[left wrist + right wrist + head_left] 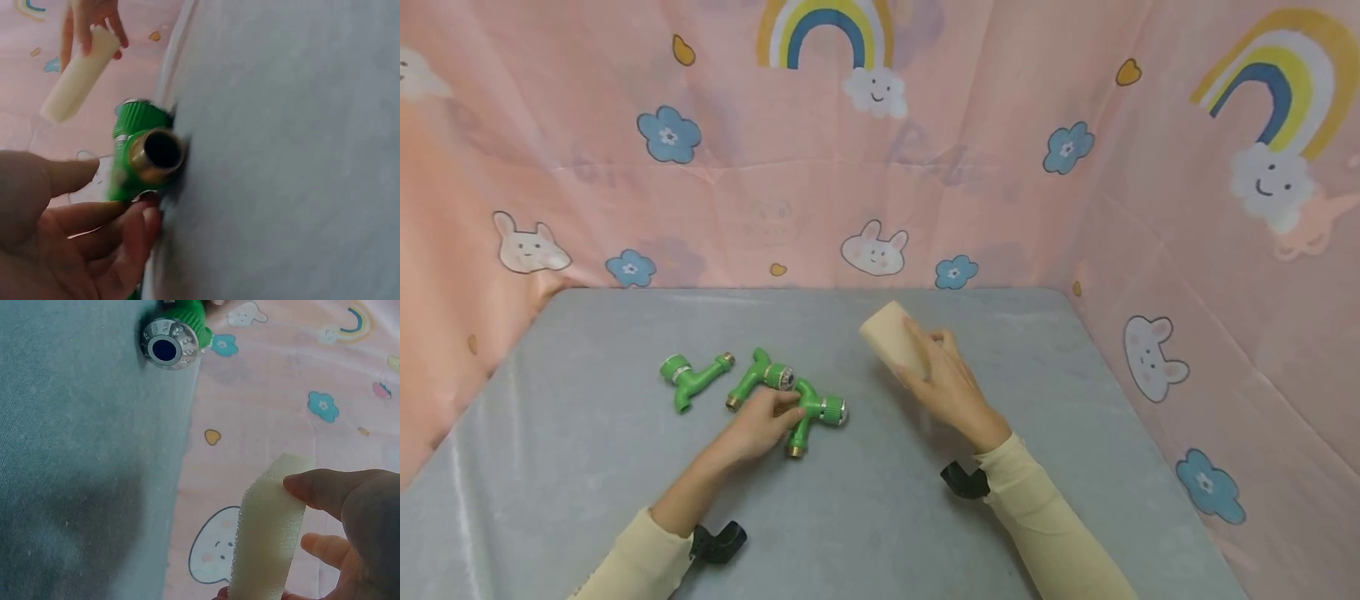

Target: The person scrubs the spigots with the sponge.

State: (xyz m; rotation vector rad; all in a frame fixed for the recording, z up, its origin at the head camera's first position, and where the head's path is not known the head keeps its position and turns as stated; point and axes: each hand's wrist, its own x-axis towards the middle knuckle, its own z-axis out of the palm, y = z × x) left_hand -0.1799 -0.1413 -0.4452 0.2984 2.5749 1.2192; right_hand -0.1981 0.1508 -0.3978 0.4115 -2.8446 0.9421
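Observation:
Three green plastic faucets with brass threaded ends lie on the left half of the table. My left hand (765, 425) is at the rightmost faucet (811, 407), thumb and fingers around its green body. In the left wrist view its brass inlet (157, 156) faces the camera, and the fingers partly hide the body. The middle faucet (766, 372) lies just beyond that hand, and the left faucet (688, 380) lies farther left. My right hand (951, 383) holds a cream-coloured sponge block (891, 335) tilted above the table, with the thumb on one face (269, 525).
A grey cloth covers the table (880, 517). Pink printed curtains (970, 192) hang along its back and right edges, and another hangs at the left. Black camera mounts (718, 543) are fixed at both wrists.

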